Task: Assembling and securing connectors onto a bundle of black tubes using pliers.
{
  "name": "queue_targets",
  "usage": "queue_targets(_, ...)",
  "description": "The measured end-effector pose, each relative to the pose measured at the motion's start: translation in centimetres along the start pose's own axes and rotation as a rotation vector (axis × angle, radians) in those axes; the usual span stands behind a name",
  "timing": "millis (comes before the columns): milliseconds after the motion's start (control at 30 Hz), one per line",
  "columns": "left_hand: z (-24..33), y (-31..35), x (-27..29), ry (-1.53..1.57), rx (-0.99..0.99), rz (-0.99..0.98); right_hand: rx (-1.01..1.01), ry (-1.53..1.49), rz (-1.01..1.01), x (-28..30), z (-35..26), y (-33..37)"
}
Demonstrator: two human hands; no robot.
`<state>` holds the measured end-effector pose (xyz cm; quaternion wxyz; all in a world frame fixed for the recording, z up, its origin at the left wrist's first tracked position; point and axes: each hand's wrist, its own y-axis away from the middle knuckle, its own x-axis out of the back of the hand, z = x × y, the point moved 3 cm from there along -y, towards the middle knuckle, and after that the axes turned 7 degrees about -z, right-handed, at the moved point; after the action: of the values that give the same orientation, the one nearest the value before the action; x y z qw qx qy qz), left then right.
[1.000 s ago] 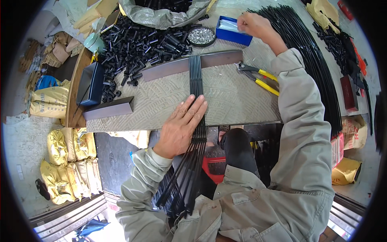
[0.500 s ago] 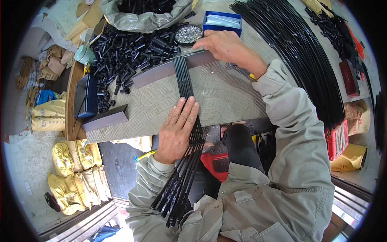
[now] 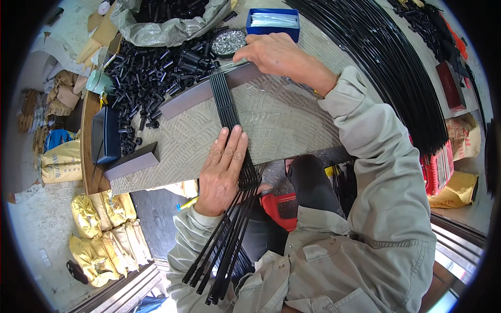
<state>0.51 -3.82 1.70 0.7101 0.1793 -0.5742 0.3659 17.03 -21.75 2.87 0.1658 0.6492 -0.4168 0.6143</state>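
Note:
My left hand (image 3: 223, 169) lies over a bundle of thin black rods (image 3: 225, 101), its fingers stretched along them and what looks like its thumb showing on the other side. Toward my body the rods fan out and end in thicker black tips (image 3: 214, 292). Their far ends lie side by side against a grey metal angle bar (image 3: 180, 101). At those far ends my right hand (image 3: 274, 55) is closed in a pinch, with a thin pale strand running from its fingertips across the rods. Its gripping fingertips are partly hidden.
Small black tubular parts (image 3: 151, 75) are heaped at the left, below a grey sack (image 3: 172, 31). A round dish of shiny bits (image 3: 228, 43) and a blue box of pale strips (image 3: 273, 25) stand beyond my right hand. Long black rods (image 3: 386, 68) cover the right side.
The whole view has shifted slightly, so the table things sit farther left. Both hands keep nearly the same places on the rods and at their far ends.

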Motion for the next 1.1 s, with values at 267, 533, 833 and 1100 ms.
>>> queue_targets(267, 0.0, 0.2, 0.0, -0.019, 0.003, -0.001, 0.017, 0.031, 0.042, 0.0, -0.2, 0.0)
queue_targets(533, 0.0, 0.0, -0.1, -0.016, -0.006, -0.02, 0.128, 0.06, 0.116, -0.6, -0.6, -0.9)
queue_targets(833, -0.1, 0.1, -0.3, -0.051, -0.002, -0.038, 0.107, 0.056, 0.108, -0.9, -1.0, -1.3)
queue_targets(1100, -0.3, 0.1, -0.8, -0.027, -0.016, -0.03, 0.075, 0.076, 0.076, -0.7, -1.1, -1.2)
